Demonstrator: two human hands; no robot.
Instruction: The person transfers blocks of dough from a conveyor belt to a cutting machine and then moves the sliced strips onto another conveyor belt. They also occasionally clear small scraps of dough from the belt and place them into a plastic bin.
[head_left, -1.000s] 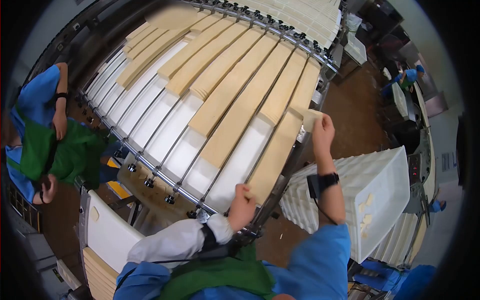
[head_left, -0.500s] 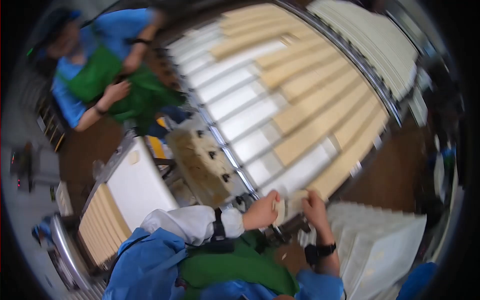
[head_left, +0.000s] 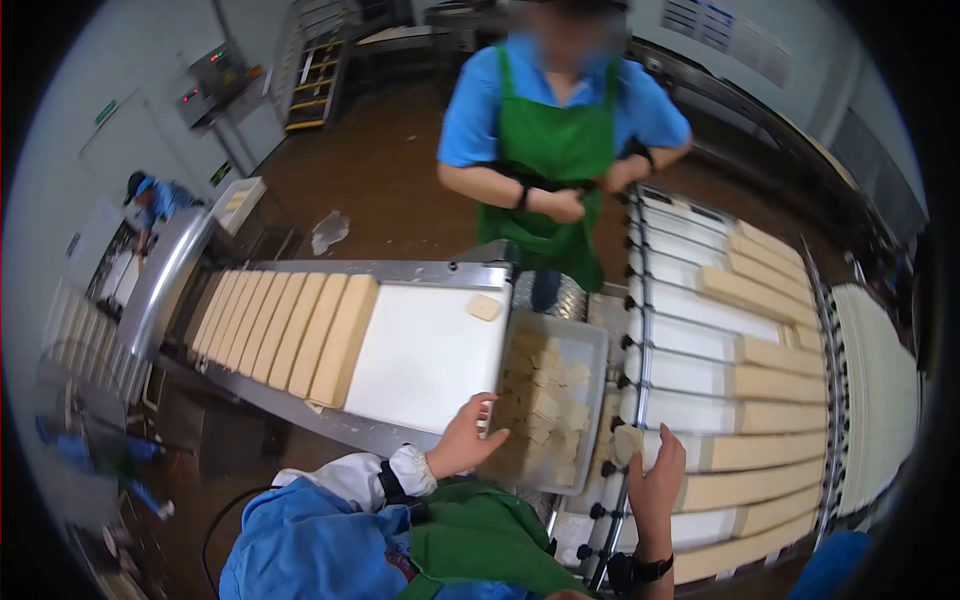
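My left hand point(head_left: 468, 438) is open, fingers apart, beside the end of a white conveyor belt point(head_left: 425, 345). A shallow tub point(head_left: 597, 385) with many loose cream-coloured square slices point(head_left: 547, 405) stands between my hands. To its right, my right hand point(head_left: 657, 480) has its fingers stretched upward. A rounded cream slice point(head_left: 627, 443) shows right at its thumb tip, outside the gap between thumb and fingers. Beyond that hand, long cream-coloured rows point(head_left: 765, 452) lie in the lanes of a white rack table point(head_left: 678, 338). One loose slice point(head_left: 483, 307) lies on the belt.
Several cream-coloured rows point(head_left: 290, 335) stand side by side on the belt at left. A person in a green apron point(head_left: 555, 140) faces me across the tub, hands together at the waist. Another person point(head_left: 160, 200) is far left. A ribbed pale surface point(head_left: 873, 390) lies at far right.
My view has swung left. Both hands, earlier close together at the rack table with cream pieces in them, are now apart, the left near the belt end, its fingers opened.
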